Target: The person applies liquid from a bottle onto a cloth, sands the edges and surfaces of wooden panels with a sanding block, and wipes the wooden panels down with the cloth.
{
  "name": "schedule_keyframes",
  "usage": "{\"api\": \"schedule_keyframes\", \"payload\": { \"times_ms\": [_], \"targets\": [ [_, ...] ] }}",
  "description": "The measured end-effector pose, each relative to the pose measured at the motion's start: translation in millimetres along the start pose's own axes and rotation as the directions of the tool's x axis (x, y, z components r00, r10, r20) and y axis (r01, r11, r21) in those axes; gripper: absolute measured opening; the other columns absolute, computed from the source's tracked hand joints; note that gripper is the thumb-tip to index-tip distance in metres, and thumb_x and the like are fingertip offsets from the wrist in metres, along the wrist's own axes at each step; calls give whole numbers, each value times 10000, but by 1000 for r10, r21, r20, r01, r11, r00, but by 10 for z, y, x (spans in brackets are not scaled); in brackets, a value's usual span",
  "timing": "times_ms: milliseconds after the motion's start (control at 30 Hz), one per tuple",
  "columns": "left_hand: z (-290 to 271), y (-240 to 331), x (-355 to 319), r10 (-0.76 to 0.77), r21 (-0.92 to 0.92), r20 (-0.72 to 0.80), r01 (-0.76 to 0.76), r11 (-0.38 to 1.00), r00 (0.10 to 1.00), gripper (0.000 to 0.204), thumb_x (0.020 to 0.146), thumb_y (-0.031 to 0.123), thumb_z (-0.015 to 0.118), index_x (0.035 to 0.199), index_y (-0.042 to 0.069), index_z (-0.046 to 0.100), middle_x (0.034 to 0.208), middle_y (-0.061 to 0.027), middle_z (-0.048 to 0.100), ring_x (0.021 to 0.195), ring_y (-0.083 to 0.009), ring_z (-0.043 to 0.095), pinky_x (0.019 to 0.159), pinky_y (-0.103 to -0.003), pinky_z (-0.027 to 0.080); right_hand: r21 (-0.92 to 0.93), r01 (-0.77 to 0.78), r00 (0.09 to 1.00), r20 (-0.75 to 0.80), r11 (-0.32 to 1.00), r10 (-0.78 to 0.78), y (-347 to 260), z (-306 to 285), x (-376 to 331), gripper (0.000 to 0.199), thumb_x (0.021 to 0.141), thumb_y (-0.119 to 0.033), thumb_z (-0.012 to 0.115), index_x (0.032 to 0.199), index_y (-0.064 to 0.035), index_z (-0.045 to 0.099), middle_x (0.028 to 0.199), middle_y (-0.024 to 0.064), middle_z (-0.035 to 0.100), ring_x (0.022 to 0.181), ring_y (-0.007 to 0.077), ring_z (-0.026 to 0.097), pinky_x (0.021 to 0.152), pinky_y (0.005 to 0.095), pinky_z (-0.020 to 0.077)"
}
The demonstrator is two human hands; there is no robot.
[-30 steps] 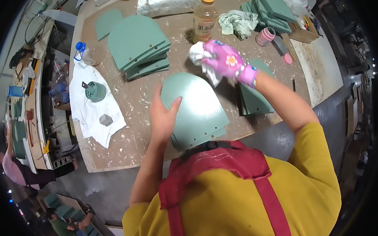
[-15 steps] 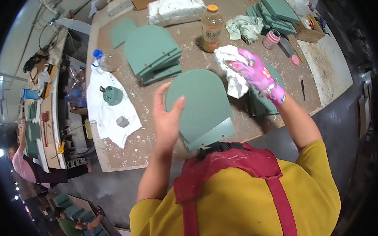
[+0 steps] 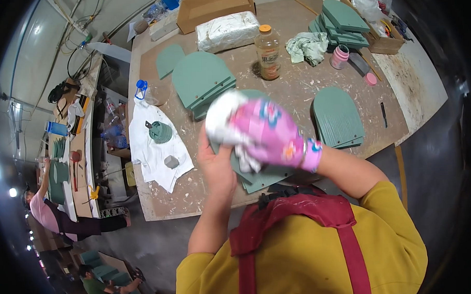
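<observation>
A green panel (image 3: pixel 270 175) with a rounded top lies near the table's front edge, over another one that sticks out below. My left hand (image 3: pixel 217 166) grips its left edge, thumb on top. My right hand (image 3: pixel 270 133), in a pink flowered glove, is closed on a white cloth (image 3: pixel 225 113) and holds it over the panel. Both glove and cloth are blurred, and they hide most of the panel's face. To the right sits a stack of green panels (image 3: pixel 338 116); another stack (image 3: pixel 202 78) is behind my left hand.
On the left, a white cloth (image 3: pixel 158 157) carries a green cup (image 3: pixel 160 132) and a grey block (image 3: pixel 171 161). Behind stand a bottle (image 3: pixel 267 55) with an orange cap, a wrapped white block (image 3: pixel 228 30) and an open pink jar (image 3: pixel 340 57). Two people work at the far left.
My right hand has swung left with the white cloth, from beside the panel to over it. The stack on the right now shows fully. My left hand keeps its grip.
</observation>
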State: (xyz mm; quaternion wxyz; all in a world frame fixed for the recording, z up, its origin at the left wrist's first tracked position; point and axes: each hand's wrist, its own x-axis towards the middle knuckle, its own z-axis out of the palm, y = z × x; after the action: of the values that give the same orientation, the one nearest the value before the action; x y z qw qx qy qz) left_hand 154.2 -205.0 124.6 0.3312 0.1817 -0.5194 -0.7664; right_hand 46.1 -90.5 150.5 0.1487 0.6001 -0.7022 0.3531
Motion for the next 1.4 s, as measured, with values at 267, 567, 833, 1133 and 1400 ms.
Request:
{"api": "schedule_keyframes", "payload": {
  "times_ms": [267, 567, 833, 1133, 1400],
  "targets": [
    [0, 406, -137, -54, -176, 72, 66, 982, 996, 492, 878, -64, 548, 1347, 27, 430, 1262, -102, 534, 1129, -181, 540, 972, -320, 446, 759, -531, 703, 146, 377, 696, 762, -183, -254, 456, 859, -176, 672, 1243, 26, 533, 1147, 69, 627, 1011, 129, 588, 896, 268, 460],
    [-107, 320, -112, -110, -274, 47, 119, 954, 993, 513, 884, -3, 561, 1368, 51, 399, 1283, -120, 517, 1169, -226, 521, 999, -365, 433, 841, -540, 631, 424, -25, 650, 313, -443, -89, 461, 857, -80, 639, 1280, 24, 487, 1120, 71, 621, 928, 106, 612, 796, 236, 501],
    [-287, 171, -63, -179, -262, -32, 165, 951, 983, 462, 911, 69, 557, 1352, 45, 424, 1271, -109, 522, 1150, -203, 521, 975, -354, 437, 579, -795, 475, 779, -179, 409, 287, -192, -77, 730, 772, -52, 725, 1381, 14, 328, 1034, 64, 631, 861, 114, 622, 712, 227, 514],
    [-2239, 31, 368, 154, 944, -271, 231, 234, 950, 424, 849, 286, 671, 1163, 13, 591, 941, -129, 629, 872, -252, 601, 805, -354, 474, 544, -819, 358, 735, -185, 576, 455, -95, -496, 771, 768, -97, 749, 1384, 63, 314, 1029, 58, 638, 909, 121, 634, 785, 237, 507],
    [-2176, 55, 496, 0, 990, 126, -126, 60, 992, 387, 779, 145, 692, 1132, 10, 609, 1001, -160, 617, 905, -366, 585, 844, -411, 457, 559, -802, 370, 741, -210, 561, 500, -50, -549, 751, 773, -69, 744, 1386, 56, 330, 1072, 61, 633, 915, 102, 622, 750, 237, 505]
  ]
}}
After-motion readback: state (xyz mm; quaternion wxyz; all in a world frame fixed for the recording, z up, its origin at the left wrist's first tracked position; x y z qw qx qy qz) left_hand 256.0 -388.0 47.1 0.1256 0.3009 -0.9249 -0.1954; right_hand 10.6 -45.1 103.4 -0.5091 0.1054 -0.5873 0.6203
